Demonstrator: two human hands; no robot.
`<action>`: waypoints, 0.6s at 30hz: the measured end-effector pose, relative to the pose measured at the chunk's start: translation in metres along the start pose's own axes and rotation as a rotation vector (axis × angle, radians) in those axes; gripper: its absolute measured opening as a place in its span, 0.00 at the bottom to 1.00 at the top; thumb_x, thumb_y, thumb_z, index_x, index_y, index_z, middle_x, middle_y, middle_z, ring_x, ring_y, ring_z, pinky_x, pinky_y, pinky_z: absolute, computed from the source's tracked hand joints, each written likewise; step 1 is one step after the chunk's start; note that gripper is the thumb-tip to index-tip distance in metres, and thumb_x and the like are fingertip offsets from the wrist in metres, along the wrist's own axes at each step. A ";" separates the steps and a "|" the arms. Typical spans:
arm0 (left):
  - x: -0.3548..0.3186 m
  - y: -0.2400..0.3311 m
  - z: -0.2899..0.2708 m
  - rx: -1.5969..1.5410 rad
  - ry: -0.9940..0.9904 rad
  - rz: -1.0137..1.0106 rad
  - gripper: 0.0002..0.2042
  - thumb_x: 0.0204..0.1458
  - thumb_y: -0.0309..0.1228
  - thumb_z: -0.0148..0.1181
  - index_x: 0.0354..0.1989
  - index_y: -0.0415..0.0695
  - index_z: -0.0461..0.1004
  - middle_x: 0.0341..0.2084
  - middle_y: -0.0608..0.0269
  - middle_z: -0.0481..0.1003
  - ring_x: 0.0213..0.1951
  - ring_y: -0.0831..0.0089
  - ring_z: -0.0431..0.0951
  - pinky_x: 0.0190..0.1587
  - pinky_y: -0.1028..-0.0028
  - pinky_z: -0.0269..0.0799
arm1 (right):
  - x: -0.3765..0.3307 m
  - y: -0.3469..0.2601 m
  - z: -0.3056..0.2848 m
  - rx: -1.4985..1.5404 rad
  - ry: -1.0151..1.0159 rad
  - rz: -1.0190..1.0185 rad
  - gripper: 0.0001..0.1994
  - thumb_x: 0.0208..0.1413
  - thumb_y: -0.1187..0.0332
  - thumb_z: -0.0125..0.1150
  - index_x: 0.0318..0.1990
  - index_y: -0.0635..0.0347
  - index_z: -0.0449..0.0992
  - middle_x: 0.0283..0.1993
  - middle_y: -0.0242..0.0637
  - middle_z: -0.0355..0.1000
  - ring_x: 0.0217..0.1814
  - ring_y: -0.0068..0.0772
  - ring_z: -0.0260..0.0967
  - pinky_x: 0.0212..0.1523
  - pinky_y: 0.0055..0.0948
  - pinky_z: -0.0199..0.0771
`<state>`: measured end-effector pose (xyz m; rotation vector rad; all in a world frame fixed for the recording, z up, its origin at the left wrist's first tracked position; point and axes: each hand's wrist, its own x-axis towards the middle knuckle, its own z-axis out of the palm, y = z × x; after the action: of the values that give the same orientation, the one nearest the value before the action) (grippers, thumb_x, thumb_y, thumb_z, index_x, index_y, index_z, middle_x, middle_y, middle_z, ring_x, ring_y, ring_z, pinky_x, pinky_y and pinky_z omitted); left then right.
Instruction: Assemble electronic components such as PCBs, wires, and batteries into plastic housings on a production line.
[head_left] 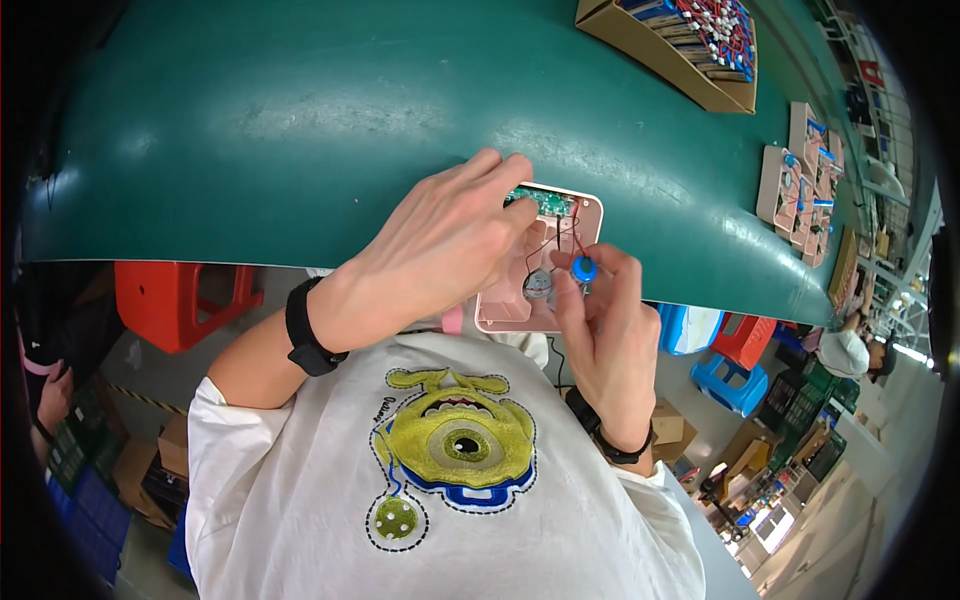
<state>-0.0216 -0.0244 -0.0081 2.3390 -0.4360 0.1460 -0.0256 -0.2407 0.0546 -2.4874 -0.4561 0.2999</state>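
Note:
A shallow pale-pink plastic housing (507, 310) is held at the near edge of the green table. Along its far side lies a green circuit board (555, 204) with thin red and black wires. A round silvery part (539, 284) with a wire sits inside. My left hand (440, 225) is closed on the housing's far left corner, fingertips over the end of the board. My right hand (615, 325) pinches a blue cylindrical battery (585, 269), its round end facing up, above the housing's right side. The fingers partly hide the battery and what lies beneath it.
A cardboard box (660, 55) of blue batteries with red wires and white connectors stands at the far right. Several similar pink housings (775, 185) rest farther right on the green table (300, 120). Red (170, 305) and blue stools (735, 385) stand below; other people are nearby.

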 end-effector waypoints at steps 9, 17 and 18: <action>0.001 0.000 0.002 -0.003 -0.002 -0.006 0.09 0.50 0.20 0.67 0.41 0.35 0.82 0.44 0.56 0.75 0.45 0.56 0.79 0.42 0.60 0.80 | 0.000 0.004 0.002 0.044 -0.107 -0.016 0.13 0.73 0.72 0.61 0.60 0.65 0.70 0.25 0.39 0.76 0.20 0.29 0.69 0.25 0.30 0.68; 0.002 0.000 -0.001 0.003 -0.024 -0.010 0.10 0.50 0.20 0.67 0.42 0.37 0.83 0.46 0.56 0.76 0.46 0.56 0.79 0.43 0.59 0.80 | 0.005 0.011 -0.013 0.273 -0.163 0.183 0.16 0.74 0.71 0.60 0.63 0.68 0.70 0.40 0.40 0.85 0.27 0.22 0.73 0.31 0.24 0.74; 0.002 0.000 -0.002 0.002 -0.030 -0.011 0.10 0.51 0.20 0.67 0.42 0.37 0.83 0.46 0.56 0.76 0.46 0.56 0.79 0.43 0.59 0.80 | 0.006 0.015 -0.016 0.271 -0.160 0.184 0.16 0.74 0.71 0.60 0.63 0.68 0.70 0.40 0.40 0.85 0.27 0.22 0.73 0.31 0.24 0.74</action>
<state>-0.0194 -0.0241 -0.0064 2.3483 -0.4376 0.1067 -0.0118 -0.2579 0.0578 -2.2512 -0.2309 0.5967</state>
